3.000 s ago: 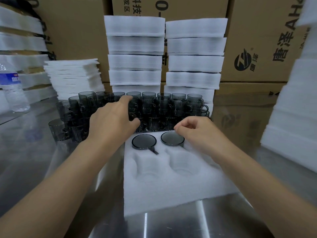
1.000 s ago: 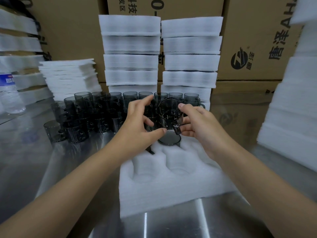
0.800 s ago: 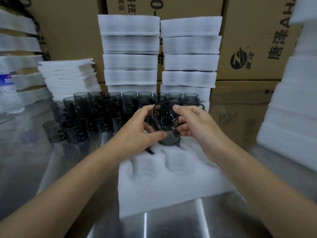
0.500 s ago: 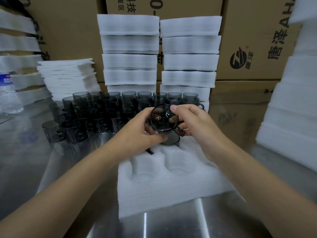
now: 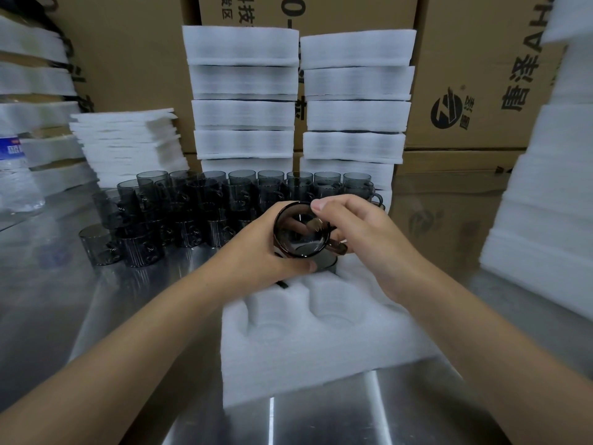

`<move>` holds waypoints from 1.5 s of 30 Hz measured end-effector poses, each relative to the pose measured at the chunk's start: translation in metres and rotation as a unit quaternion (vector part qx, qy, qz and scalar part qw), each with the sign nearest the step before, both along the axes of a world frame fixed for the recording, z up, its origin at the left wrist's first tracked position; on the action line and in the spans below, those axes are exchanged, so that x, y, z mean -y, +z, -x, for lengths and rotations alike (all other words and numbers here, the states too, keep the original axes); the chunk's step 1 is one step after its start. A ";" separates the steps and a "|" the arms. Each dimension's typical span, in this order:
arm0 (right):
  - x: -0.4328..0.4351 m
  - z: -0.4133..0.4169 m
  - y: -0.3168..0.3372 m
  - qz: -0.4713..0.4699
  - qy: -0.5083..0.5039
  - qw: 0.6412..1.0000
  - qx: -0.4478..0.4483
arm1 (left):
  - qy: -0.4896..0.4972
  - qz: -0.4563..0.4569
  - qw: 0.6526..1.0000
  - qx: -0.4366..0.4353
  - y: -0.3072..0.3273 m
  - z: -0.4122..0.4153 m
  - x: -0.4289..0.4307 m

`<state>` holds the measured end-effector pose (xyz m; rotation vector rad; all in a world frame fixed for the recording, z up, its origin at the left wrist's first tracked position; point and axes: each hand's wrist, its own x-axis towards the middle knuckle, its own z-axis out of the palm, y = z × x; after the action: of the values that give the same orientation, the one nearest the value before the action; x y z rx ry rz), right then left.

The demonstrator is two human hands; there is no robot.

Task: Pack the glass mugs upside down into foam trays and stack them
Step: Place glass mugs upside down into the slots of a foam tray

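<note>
- A worker's left hand (image 5: 256, 252), seen over the far left corner of the foam tray (image 5: 321, 348), is bare and ungloved, with the skin smooth across its back.
- The right hand (image 5: 362, 239), over the far right part of the foam tray, is likewise bare. Its thumbnail (image 5: 319, 205) is cut short and square.
- The left forearm (image 5: 144, 354), to the left of the foam tray, is slim and uncovered from the wrist to the picture's lower left corner.
- The right forearm (image 5: 465, 342), to the right of the foam tray, is uncovered from the wrist to the lower right corner, with faint fine hair along it.
</note>
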<state>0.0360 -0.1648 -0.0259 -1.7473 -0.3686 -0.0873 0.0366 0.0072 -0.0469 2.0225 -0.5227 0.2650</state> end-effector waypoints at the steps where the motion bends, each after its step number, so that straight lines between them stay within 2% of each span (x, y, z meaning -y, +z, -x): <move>1: 0.000 0.000 0.000 0.002 0.002 1.000 0.000 | -0.004 0.000 1.000 0.000 0.001 0.001 0.001; 13: -0.001 0.002 0.001 0.019 0.002 1.000 0.010 | -0.026 -0.031 0.999 -0.021 0.003 0.004 0.002; 25: -0.001 0.000 -0.001 0.027 -0.001 1.000 0.007 | -0.003 -0.053 0.998 -0.044 0.005 0.008 0.003; 45: -0.001 -0.001 -0.002 0.024 0.006 1.000 0.020 | -0.016 -0.056 0.996 -0.060 0.006 0.009 0.004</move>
<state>0.0366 -0.1638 -0.0276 -1.7920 -0.4132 -0.1049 0.0272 0.0030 -0.0413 2.1216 -0.5046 0.0951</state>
